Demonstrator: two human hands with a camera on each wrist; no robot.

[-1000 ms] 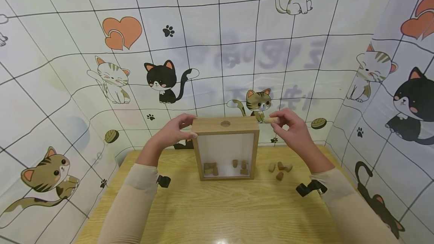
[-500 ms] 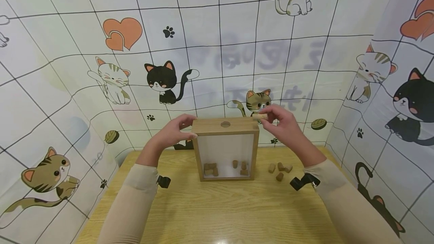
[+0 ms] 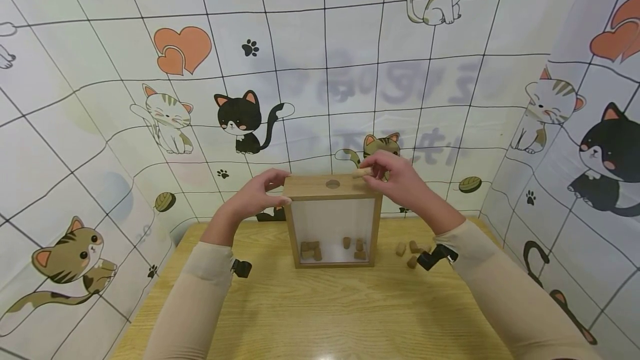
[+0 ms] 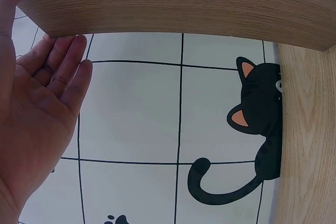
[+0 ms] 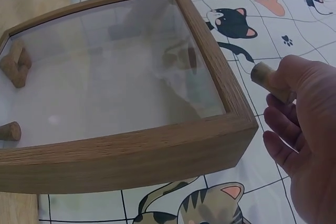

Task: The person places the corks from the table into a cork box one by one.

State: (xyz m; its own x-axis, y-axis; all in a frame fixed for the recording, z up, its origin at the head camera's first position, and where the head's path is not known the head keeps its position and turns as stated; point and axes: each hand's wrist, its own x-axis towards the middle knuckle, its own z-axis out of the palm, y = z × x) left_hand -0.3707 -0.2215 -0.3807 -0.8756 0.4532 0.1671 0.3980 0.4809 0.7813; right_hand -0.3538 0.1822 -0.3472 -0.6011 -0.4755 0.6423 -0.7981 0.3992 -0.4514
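A shallow wooden box (image 3: 306, 184) with a clear front stands upright on the table, a round hole (image 3: 332, 184) in its top. My left hand (image 3: 254, 196) holds the box's upper left corner, thumb in front and fingers behind. Between thumb and fingers, my right hand (image 3: 397, 179) pinches a cork (image 5: 268, 80) just above the top's right end, right of the hole. Several corks (image 3: 310, 248) lie inside at the lower left, and several more are at the lower right. Part of the held cork is covered by my fingers.
Several loose corks (image 3: 401, 248) lie on the wooden table (image 3: 320, 304) right of the box, partly hidden by the right wrist camera (image 3: 437, 257). A cat-printed white wall covering (image 3: 300, 43) rises close behind the box and along both sides.
My right hand has moved left with the cork, from beyond the box's right edge to over its top. My left hand stays on the corner, and the box has not moved.
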